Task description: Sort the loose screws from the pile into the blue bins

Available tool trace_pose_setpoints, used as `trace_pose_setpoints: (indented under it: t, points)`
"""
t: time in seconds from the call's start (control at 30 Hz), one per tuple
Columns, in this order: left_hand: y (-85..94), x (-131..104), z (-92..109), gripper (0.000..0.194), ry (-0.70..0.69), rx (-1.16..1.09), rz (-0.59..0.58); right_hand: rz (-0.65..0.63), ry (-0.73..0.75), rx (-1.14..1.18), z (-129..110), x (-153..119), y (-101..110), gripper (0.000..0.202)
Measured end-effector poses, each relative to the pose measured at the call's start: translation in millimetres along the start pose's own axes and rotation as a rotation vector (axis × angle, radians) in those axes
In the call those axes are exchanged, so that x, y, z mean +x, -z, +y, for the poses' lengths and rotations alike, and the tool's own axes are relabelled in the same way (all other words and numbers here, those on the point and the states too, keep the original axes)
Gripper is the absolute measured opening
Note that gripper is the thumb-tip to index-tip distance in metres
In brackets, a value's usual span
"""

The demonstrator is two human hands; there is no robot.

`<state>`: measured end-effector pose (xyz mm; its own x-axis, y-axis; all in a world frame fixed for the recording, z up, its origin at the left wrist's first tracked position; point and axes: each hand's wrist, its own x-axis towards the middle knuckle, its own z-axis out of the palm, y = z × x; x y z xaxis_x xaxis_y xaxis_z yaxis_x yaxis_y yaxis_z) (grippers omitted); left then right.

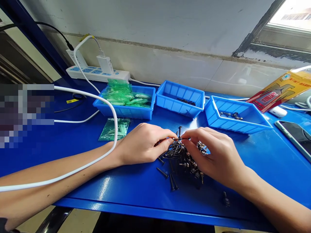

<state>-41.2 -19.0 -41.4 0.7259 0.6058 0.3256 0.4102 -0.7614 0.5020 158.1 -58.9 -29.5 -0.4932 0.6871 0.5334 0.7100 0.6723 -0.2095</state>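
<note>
Above a pile of dark screws (178, 152) on the blue table, my left hand (144, 142) and my right hand (216, 153) meet at the fingertips. A black screw (179, 139) lies level between them, with the left thumb and fingers pinching one end and the right thumb and fingers closed at the other. The pile mixes long black screws with shorter bolt-like pieces (194, 170), partly hidden by my right hand. A few loose screws (173, 181) lie at its near edge, and a single bolt (226, 199) sits apart by my right wrist.
Behind stand three blue bins: one with green packets (123, 111), one with black screws (179, 108), one with bolts (239, 126). A green packet (115, 128) lies near my left hand. A white cable (116, 124) crosses my left forearm. A phone (296, 136) lies right.
</note>
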Motion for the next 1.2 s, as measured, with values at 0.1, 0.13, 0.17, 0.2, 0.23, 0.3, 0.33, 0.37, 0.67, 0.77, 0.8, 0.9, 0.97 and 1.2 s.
trace_pose_setpoints:
  t: [0.1, 0.13, 0.17, 0.2, 0.23, 0.3, 0.33, 0.37, 0.67, 0.77, 0.8, 0.9, 0.97, 1.2]
  points:
    - [-1.1, -0.5, -1.0, 0.025, 0.021, -0.012, 0.026, 0.008, 0.0, 0.011, -0.2, -0.2, 0.1, 0.009]
    - [-1.5, -0.5, -1.4, 0.024, 0.02, -0.015, 0.029, 0.009, 0.001, 0.012, -0.3, -0.1, 0.2, 0.009]
    - [-1.8, -0.5, -1.7, 0.024, 0.016, -0.016, 0.029, 0.01, 0.002, 0.01, -0.3, 0.0, 0.3, 0.009]
    - [-2.0, -0.5, -2.0, 0.023, 0.008, -0.014, 0.03, 0.011, 0.003, 0.009, -0.3, 0.1, 0.3, 0.009]
    - [-2.3, -0.5, -2.2, 0.023, 0.002, -0.01, 0.032, 0.011, 0.003, 0.008, -0.3, 0.2, 0.2, 0.009]
    - [-2.7, -0.5, -2.4, 0.021, -0.002, -0.003, 0.035, 0.016, 0.005, 0.007, -0.2, 0.4, 0.0, 0.01]
    - [-2.8, -0.5, -2.4, 0.021, -0.001, -0.001, 0.035, 0.02, 0.005, 0.006, -0.2, 0.4, -0.1, 0.01]
    - [-2.8, -0.5, -2.3, 0.021, -0.001, -0.001, 0.036, 0.024, 0.005, 0.005, -0.2, 0.5, -0.2, 0.011]
    - [-0.1, 0.1, -2.0, 0.024, -0.023, -0.029, 0.006, 0.025, 0.001, 0.006, -1.0, 0.9, 0.6, 0.012]
    - [-0.1, 0.1, -1.4, 0.023, 0.002, -0.045, 0.009, 0.022, 0.003, 0.011, -0.4, 0.8, 0.1, 0.012]
    - [-0.1, 0.1, -1.1, 0.023, 0.007, -0.045, 0.008, 0.021, 0.005, 0.013, -0.2, 0.7, -0.1, 0.011]
    - [0.0, 0.2, -0.5, 0.022, 0.006, -0.039, -0.002, 0.017, 0.018, 0.018, 0.2, 0.6, -0.4, 0.01]
    - [0.2, 0.5, -0.3, 0.022, 0.003, -0.034, -0.005, 0.007, 0.023, 0.021, 0.1, 0.7, -0.2, 0.01]
    - [-0.1, 0.9, -0.4, 0.023, 0.011, -0.033, 0.006, -0.003, 0.029, 0.022, -0.6, 0.7, -0.1, 0.008]
